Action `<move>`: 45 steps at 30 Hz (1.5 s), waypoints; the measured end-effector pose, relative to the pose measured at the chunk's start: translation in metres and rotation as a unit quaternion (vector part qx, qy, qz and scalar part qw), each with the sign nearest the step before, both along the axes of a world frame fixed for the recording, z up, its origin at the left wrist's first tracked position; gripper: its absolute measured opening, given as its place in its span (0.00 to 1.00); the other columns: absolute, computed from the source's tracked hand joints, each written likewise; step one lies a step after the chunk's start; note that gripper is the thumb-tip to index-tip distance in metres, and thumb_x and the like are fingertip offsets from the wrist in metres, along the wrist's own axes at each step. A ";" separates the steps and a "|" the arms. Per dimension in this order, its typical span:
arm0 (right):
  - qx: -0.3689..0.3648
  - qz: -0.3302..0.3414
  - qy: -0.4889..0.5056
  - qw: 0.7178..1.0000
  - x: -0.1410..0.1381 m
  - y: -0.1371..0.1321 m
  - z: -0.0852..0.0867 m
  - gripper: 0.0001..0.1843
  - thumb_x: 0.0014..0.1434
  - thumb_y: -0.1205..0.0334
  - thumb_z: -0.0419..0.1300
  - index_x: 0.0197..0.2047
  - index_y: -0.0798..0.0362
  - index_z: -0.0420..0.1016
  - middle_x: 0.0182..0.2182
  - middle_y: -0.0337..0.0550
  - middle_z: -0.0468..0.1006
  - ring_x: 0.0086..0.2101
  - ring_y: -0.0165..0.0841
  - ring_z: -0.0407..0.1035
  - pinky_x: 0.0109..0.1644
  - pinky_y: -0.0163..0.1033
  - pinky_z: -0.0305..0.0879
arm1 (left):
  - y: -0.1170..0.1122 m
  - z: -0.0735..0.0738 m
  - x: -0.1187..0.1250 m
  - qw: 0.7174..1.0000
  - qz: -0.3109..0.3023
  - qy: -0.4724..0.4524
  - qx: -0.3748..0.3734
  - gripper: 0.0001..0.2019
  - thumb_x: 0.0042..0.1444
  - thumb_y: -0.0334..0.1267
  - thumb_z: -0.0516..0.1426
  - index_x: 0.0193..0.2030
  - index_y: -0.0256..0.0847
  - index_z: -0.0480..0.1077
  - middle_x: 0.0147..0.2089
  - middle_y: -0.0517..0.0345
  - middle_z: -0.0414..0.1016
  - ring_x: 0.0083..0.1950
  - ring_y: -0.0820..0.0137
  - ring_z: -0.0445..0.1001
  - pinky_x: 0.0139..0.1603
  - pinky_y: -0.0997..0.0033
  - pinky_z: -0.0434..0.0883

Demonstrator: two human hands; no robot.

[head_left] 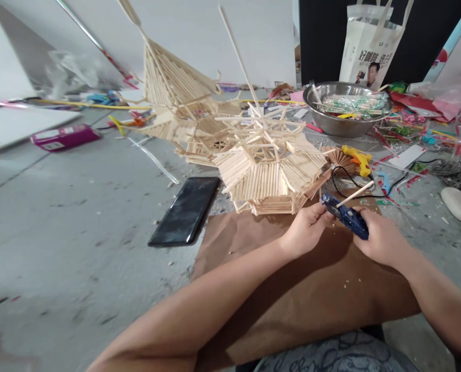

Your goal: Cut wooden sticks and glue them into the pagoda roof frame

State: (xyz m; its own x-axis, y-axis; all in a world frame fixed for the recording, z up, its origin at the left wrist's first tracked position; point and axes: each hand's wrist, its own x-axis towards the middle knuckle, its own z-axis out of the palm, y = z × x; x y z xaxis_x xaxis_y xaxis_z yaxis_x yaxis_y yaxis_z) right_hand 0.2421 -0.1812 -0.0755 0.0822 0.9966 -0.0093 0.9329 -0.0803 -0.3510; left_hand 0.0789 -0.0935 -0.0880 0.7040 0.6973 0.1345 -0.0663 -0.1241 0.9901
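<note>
A blue hand cutter (348,219) is gripped in my right hand (381,235), whose fingers wrap round its handle end. Across the cutter's jaws lies a thin wooden stick (356,194), its free end pointing up and to the right. My left hand (310,227) is closed in a pinch at the cutter's front, where the stick's other end seems to be; the fingers hide it. Just beyond both hands stands a model building made of wooden sticks (267,181), with one long stick (240,57) rising from its middle.
Brown paper (292,305) lies under my arms. A second stick model with a pointed roof (164,77) stands behind. Around them are a black phone (186,212), a yellow glue gun (358,159) with its cord, a metal bowl (348,126) of sticks, a purple box (65,137) and scattered scraps.
</note>
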 end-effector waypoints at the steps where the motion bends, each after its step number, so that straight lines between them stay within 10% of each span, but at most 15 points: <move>1: 0.002 0.002 0.001 1.000 0.000 0.000 0.000 0.24 0.47 0.64 0.54 0.49 0.58 0.66 0.41 0.55 0.77 0.41 0.48 0.72 0.41 0.47 0.66 | 0.001 0.001 0.000 1.000 -0.005 -0.011 -0.019 0.22 0.52 0.57 0.53 0.29 0.35 0.66 0.25 0.61 0.64 0.28 0.76 0.63 0.32 0.74 0.63; 7: 0.002 0.022 -0.005 1.000 0.003 0.000 0.002 0.25 0.47 0.64 0.53 0.50 0.58 0.65 0.43 0.54 0.76 0.42 0.47 0.72 0.42 0.46 0.66 | 0.006 0.001 -0.002 0.988 -0.060 -0.016 -0.140 0.25 0.44 0.61 0.58 0.26 0.36 0.64 0.13 0.71 0.52 0.16 0.83 0.48 0.18 0.78 0.46; 18: 0.026 0.041 -0.007 0.999 0.007 0.005 -0.003 0.27 0.46 0.64 0.53 0.51 0.58 0.64 0.47 0.53 0.75 0.44 0.45 0.71 0.46 0.46 0.65 | 0.012 -0.001 -0.003 0.971 -0.116 -0.043 -0.203 0.23 0.43 0.58 0.61 0.24 0.37 0.62 0.12 0.72 0.51 0.14 0.83 0.47 0.17 0.78 0.46; 33: -0.117 0.050 0.055 0.990 0.005 0.018 0.008 0.07 0.46 0.66 0.51 0.32 0.53 0.65 0.27 0.43 0.74 0.28 0.32 0.67 0.32 0.34 0.57 | 0.001 -0.010 0.006 0.978 0.007 0.016 -0.209 0.22 0.48 0.58 0.56 0.26 0.37 0.61 0.13 0.74 0.47 0.14 0.83 0.44 0.16 0.78 0.44; 45: -0.308 0.010 0.191 0.932 0.009 0.033 0.003 0.05 0.44 0.67 0.49 0.19 0.51 0.56 0.08 0.31 0.62 0.12 0.26 0.60 0.18 0.30 0.53 | 0.003 -0.013 0.014 0.955 0.050 0.162 -0.243 0.15 0.62 0.38 0.47 0.24 0.38 0.59 0.10 0.72 0.49 0.09 0.82 0.48 0.12 0.80 0.46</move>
State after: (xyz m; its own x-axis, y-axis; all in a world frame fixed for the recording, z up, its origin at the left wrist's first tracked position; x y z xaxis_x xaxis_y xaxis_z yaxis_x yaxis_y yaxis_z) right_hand 0.2515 -0.1479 -0.0729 -0.0633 0.7940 -0.6047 0.7533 -0.3594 -0.5508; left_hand 0.0933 -0.0904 -0.1008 0.5805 0.6877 -0.4360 0.2407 0.3666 0.8987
